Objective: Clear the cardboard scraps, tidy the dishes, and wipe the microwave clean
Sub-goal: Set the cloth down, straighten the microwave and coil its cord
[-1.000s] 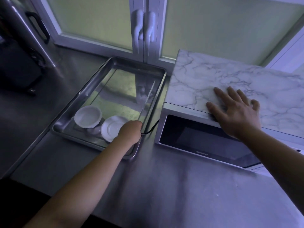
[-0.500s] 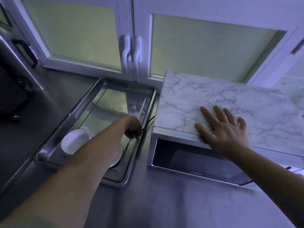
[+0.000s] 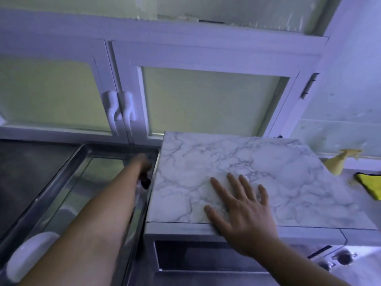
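While the white dish point(image 3: 31, 256) sits at the metal tray's point(image 3: 115, 149) near end, right hand point(image 3: 243, 219) lies flat, fingers spread, on the microwave point(image 3: 288, 162) top's front edge; left hand point(image 3: 144, 163), blurred, by the tray's far right corner, grip indeterminate.

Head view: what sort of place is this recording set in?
Most likely a kitchen: a microwave with a marble-patterned top, a steel tray holding white dishes on a metal counter, and glass-fronted cabinets behind.
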The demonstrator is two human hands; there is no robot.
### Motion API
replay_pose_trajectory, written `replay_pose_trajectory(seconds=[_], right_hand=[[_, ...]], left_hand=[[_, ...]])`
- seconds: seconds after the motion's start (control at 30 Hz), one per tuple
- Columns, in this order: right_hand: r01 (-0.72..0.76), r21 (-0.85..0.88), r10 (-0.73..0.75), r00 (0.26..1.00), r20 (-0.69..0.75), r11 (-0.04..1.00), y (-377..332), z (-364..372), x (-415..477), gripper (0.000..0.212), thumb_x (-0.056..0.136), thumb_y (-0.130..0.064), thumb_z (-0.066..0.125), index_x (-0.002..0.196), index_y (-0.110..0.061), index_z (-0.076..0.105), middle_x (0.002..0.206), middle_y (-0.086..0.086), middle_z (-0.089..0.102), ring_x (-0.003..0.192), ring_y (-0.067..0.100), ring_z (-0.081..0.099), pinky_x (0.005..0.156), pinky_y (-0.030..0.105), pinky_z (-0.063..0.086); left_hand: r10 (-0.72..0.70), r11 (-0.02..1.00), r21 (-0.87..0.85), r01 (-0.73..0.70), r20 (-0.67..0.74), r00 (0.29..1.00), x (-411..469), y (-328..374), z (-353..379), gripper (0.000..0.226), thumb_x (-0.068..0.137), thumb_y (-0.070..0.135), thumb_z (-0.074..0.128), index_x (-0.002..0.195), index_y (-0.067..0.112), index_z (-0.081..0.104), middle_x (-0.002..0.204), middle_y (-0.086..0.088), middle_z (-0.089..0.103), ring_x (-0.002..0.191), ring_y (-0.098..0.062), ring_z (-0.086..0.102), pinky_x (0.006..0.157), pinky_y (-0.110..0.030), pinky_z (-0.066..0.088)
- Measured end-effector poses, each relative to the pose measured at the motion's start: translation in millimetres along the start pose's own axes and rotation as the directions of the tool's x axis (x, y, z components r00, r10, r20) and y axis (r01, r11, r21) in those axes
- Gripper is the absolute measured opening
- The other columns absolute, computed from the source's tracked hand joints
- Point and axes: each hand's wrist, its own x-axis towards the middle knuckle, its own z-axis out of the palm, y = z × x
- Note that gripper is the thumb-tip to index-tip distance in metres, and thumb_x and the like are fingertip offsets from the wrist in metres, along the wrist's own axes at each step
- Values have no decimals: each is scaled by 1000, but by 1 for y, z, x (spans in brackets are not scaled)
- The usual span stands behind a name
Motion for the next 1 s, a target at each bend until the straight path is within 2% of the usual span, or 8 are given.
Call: replay_pose_trajectory(seconds=[0.1,0.23,0.33,0.47,0.6,0.83,0.9,1.0], right_hand=[[4,12,-4,1000,0,1000,-1,1,0,80,80,-85,2,152,-53,-10,169,-4,1,155,21,-4,119,54,-7],[15,34,-15,1000,-20,999,0,-1,-1,80,82,-85,5,153,-52,-6,169,-2,2,155,22,-4,118,54,-10],[21,53,-20,999,-28,998,-1,0,-1,81,83,-84,7,155,-49,-1,169,-1,5,155,24,-3,117,53,-12],[26,75,-23,999,-37,997,-1,1,-1,81,82,-84,9,155,-48,2,169,1,5,155,26,-4,116,55,-14],[30,113,-30,1000,-4,993,1,-1,0,83,82,-83,7,156,-46,0,169,3,1,154,28,-10,115,56,-18],[48,253,-90,983,160,966,7,-29,-2,67,90,-72,28,153,-49,22,169,2,3,154,27,-9,118,58,-14],[-52,580,-119,960,254,813,21,-48,-3,52,94,-64,38,140,-43,51,162,0,30,152,23,16,120,52,0],[-349,933,-189,914,359,85,64,-92,-7,52,96,-59,45,119,-20,70,131,7,66,119,22,60,102,45,43]], left_hand=[[184,982,41,-182,-365,912,1,47,-42,24,95,17,49,115,7,60,117,-20,64,106,-39,63,83,-38,50],[267,870,-222,-440,-538,800,-22,118,-90,18,88,7,41,99,14,53,89,-19,68,53,-28,69,64,-49,62],[375,662,-339,-669,-623,687,-79,176,-119,11,94,10,47,92,21,49,70,-9,61,38,-17,60,59,-49,62],[608,336,-236,-912,-685,402,-190,230,-137,14,93,14,52,90,27,48,60,6,51,43,-15,56,47,-38,58],[723,118,-150,-982,-665,188,-299,253,-141,7,94,15,53,95,21,51,70,-4,47,49,-16,54,50,-32,55],[697,250,-262,-932,-620,362,-392,244,-122,8,95,12,56,98,18,52,70,-6,48,43,-12,45,46,-26,45],[693,302,-274,-913,-594,408,-404,237,-106,10,96,10,57,96,19,51,69,-7,47,41,-13,45,45,-26,45],[748,331,-248,-910,-519,414,-423,221,-76,9,98,10,58,98,18,54,67,-3,48,41,-16,45,43,-27,46]])
